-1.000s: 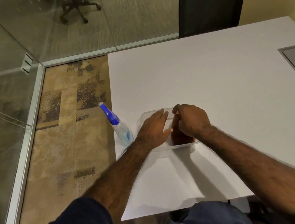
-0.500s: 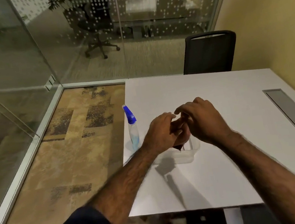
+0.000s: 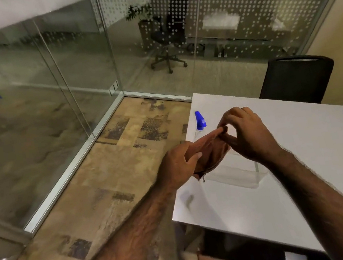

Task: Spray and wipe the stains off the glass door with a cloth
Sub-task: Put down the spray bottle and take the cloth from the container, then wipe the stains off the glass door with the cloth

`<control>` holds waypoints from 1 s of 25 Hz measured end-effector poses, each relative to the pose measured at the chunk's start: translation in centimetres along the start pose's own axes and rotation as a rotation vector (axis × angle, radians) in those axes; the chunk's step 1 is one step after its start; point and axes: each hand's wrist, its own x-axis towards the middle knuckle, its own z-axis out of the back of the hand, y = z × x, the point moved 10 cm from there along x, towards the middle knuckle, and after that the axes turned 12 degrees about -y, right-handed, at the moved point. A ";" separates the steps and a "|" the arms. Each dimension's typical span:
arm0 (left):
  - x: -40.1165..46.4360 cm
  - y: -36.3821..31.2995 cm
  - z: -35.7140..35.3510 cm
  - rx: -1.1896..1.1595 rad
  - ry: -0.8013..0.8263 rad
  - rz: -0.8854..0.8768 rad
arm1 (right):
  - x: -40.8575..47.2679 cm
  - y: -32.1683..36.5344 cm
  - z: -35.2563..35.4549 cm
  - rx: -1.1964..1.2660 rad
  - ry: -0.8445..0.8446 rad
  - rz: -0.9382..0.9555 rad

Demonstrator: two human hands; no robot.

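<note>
A brown cloth [image 3: 216, 156] hangs between both hands above the white table's [image 3: 302, 155] left edge. My left hand [image 3: 181, 161] holds the cloth against its palm with straight fingers and a thumb over it. My right hand [image 3: 246, 132] pinches the cloth's upper corner. Behind the hands, a spray bottle [image 3: 199, 122] with a blue head stands on the table near its left edge. The glass door and wall panels [image 3: 60, 79] rise to the left beyond the carpet.
A clear plastic tub [image 3: 238, 175] sits on the table under the hands. A black chair [image 3: 296, 81] stands behind the table. A yellow wall runs along the right. Patterned carpet [image 3: 116, 170] lies between table and glass.
Both hands lifted the brown cloth out of the clear tub and raised it above the table. The view tilted up toward the glass walls.
</note>
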 end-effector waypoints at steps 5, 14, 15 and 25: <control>-4.1 5.9 11.9 0.122 -0.160 -0.014 | 0.6 12.3 -3.0 0.195 -0.025 0.274; -15.4 15.1 32.4 0.471 -0.508 0.136 | 0.4 33.4 -9.5 0.399 0.053 0.581; -16.5 15.7 34.4 0.510 -0.522 0.172 | 0.4 35.6 -10.1 0.426 0.061 0.611; -26.4 22.0 50.8 0.744 -0.752 0.455 | 0.0 56.7 -15.0 0.693 0.078 0.901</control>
